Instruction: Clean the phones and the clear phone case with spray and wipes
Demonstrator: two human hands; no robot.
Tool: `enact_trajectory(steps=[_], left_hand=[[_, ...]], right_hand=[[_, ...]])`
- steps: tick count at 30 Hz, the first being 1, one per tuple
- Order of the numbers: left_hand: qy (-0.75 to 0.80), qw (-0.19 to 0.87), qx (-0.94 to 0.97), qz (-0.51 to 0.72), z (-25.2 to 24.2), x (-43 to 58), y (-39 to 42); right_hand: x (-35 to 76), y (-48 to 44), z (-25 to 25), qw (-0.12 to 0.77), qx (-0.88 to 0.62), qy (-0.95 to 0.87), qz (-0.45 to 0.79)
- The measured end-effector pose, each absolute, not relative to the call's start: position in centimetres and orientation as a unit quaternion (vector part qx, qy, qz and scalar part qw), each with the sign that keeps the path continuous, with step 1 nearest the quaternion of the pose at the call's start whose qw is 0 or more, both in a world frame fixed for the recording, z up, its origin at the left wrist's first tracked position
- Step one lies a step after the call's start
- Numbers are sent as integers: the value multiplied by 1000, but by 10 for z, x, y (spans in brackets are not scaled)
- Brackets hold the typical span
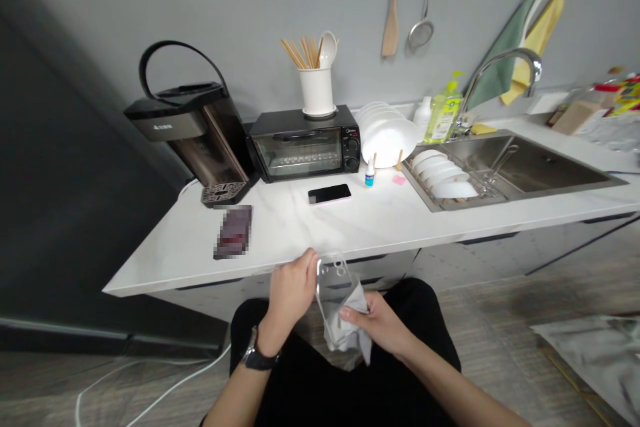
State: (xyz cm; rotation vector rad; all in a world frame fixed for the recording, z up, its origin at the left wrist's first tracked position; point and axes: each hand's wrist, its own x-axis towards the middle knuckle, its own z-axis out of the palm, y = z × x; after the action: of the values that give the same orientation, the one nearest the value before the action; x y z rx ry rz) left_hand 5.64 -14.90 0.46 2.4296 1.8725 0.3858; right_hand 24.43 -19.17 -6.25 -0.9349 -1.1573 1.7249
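Note:
A clear phone case (326,296) is held up over my lap, just off the counter's front edge. My left hand (294,285) grips its upper left side, fingers closed. With my right hand (377,323) I pinch a light grey cloth (344,330) against the lower part of the case; the cloth hides that part. On the counter beyond lies a phone (330,194), screen up. Right of it stands a small bottle with a blue label (369,175), and a pink slip (399,179) lies nearby.
A toaster oven (305,150) carries a white utensil holder (318,90). To its left stands a water dispenser (195,137), with a blurred dark item (234,232) before it. White plates (390,142) and a sink (565,161) with bowls (445,177) are at right. A cable (183,380) crosses the floor.

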Motion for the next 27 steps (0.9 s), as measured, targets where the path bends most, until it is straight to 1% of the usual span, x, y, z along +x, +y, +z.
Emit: enact_trajectory(steps=[2,5,7,10,12,15,17,20,22,25,27], left_hand=[[610,42,781,131,3,59,-149],[546,84,826,114,3,65,-153],[545,66,829,111,8,63,-151],[626,6,768,137,19,56,-142],[652,-1,744,145,19,56,-139],[584,54,801,124,14,64,-142],[556,56,820,120,14,66,-142],[613,7,779,134,20,61,-137],[640,3,756,142,21,60,-135],[558,69,818,124,18,65,-140],[531,73,837,111,17,66,-141]], right_hand=[[246,-189,-62,415,-374,-470,684],[246,-180,-57,451,-393,-457,658],[243,-178,-54,458,-393,-448,660],[239,-180,-49,421,-378,-470,677],[239,-179,-46,404,-378,-496,669],[241,-173,-45,442,-405,-491,632],[241,-172,-47,465,-417,-464,628],[241,-175,-49,427,-404,-462,664],[242,-175,-50,404,-395,-485,667],[243,-169,-49,443,-397,-496,633],[242,-166,-51,473,-399,-477,624]])
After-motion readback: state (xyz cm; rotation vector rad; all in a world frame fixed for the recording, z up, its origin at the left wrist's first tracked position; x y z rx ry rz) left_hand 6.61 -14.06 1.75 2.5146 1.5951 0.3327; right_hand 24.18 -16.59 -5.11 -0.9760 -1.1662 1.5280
